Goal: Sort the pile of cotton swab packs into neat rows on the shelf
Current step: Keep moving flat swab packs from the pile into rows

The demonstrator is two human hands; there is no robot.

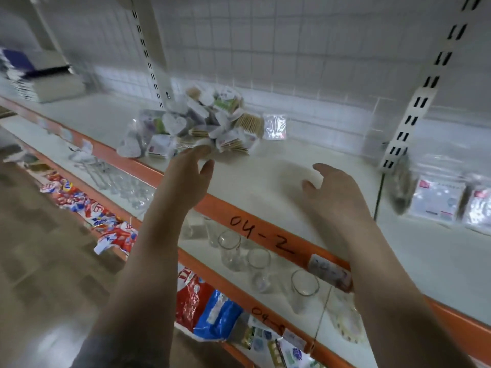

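the pile of cotton swab packs (196, 123) sits heaped toward the back of the shelf (265, 176). the left hand (190, 168) reaches its relaxed fingers to the pile's front edge, grasping nothing. the right hand (332, 189) hovers released, over bare shelf.

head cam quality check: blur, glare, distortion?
Head view: motion blur smears the heap of white and tan cotton swab packs and both hands, left and right; wide-angle lens bows the orange-edged white shelf; soft glare on clear plastic bags; lighting even, shadows faint.
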